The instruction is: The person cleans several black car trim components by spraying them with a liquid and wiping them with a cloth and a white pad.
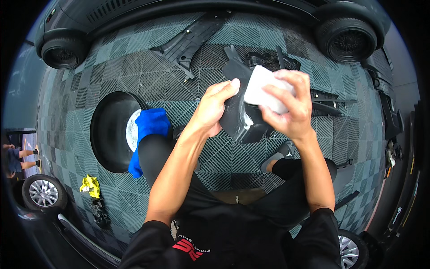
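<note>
A dark plastic trim panel [231,111] is held up in front of me, its left edge gripped by my left hand [215,104] with the thumb on its face. My right hand [289,101] grasps a white sponge block [265,89] against the panel's upper right part. White foam [248,121] streaks the panel's lower face. Sponge and fingers hide much of its right side. Over my left knee lies a blue cloth [153,122], beside a round black tub [112,131] with sudsy liquid [132,129] in it.
More black trim pieces lie on the grey tile floor: a long panel [191,40] ahead and narrow strips [326,104] at right. Black car wheels [351,40] stand beyond. A yellow cloth or bag [90,185] is at left. A person's legs [28,159] show far left.
</note>
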Available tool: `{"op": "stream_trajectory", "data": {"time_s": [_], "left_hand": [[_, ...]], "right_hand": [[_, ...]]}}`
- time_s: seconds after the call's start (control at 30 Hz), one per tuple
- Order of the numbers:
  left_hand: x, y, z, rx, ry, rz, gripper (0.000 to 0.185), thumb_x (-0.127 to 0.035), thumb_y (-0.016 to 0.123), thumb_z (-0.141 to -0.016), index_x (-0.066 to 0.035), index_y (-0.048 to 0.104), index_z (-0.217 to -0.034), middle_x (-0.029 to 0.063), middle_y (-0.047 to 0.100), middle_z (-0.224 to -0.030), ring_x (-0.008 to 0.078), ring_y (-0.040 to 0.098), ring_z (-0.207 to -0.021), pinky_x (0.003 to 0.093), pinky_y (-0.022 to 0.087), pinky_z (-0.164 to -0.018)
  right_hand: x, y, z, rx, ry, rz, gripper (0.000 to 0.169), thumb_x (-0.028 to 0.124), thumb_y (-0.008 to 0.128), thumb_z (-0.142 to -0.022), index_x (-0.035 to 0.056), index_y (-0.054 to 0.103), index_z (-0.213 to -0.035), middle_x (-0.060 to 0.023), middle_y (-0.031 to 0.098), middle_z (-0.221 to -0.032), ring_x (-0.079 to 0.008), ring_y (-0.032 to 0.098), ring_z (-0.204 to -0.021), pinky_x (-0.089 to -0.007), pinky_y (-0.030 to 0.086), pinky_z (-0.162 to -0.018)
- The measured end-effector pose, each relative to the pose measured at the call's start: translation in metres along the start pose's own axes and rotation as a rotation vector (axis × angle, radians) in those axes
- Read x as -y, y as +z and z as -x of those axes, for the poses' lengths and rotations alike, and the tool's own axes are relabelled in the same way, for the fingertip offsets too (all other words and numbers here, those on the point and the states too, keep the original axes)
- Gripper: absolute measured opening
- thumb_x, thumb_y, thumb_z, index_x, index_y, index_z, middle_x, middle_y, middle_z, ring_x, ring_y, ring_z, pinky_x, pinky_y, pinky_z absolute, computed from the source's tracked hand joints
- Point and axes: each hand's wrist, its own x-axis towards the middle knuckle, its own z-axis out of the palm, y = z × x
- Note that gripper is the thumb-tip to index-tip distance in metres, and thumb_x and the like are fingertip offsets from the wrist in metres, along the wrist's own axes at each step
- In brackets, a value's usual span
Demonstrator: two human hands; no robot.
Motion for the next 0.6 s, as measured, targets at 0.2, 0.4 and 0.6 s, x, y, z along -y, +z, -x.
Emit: {"op": "stream_trajectory", "data": {"time_s": [0.2, 0.4, 0.6], "left_hand": [[-0.001, 0.0, 0.001, 0.016, 0.003, -0.025, 0.035, -0.028, 0.055, -0.1, 0.004, 0.061, -0.111, 0.0119, 0.07, -0.097, 0.0166, 0.071, -0.081, 0.0295, 0.06, -0.072], [-0.008, -0.006, 0.003, 0.09, 0.003, -0.238, 0.027, -0.011, 0.073, -0.087, 0.0, 0.061, -0.108, 0.0055, 0.068, -0.095, 0.0097, 0.065, -0.084, 0.0239, 0.053, -0.076], [0.0, 0.003, 0.01, 0.137, 0.074, -0.354, 0.041, 0.003, 0.076, -0.074, 0.001, 0.062, -0.112, 0.0057, 0.066, -0.107, 0.0106, 0.061, -0.1, 0.0278, 0.052, -0.086]], "right_hand": [[-0.003, 0.001, 0.004, -0.027, 0.033, 0.061, 0.044, 0.015, 0.079, -0.058, 0.0104, 0.073, -0.1, -0.0103, 0.061, -0.114, -0.0307, 0.056, -0.099, -0.0421, 0.049, -0.082], [-0.001, -0.004, 0.012, -0.138, 0.253, -0.227, 0.045, 0.012, 0.076, -0.059, 0.0031, 0.071, -0.102, -0.0146, 0.061, -0.115, -0.0319, 0.056, -0.1, -0.0412, 0.048, -0.086], [-0.004, -0.032, -0.003, 0.257, 0.012, -0.029, 0.044, 0.014, 0.074, -0.059, 0.0086, 0.073, -0.102, -0.0115, 0.063, -0.118, -0.0326, 0.056, -0.106, -0.043, 0.046, -0.089]]}}
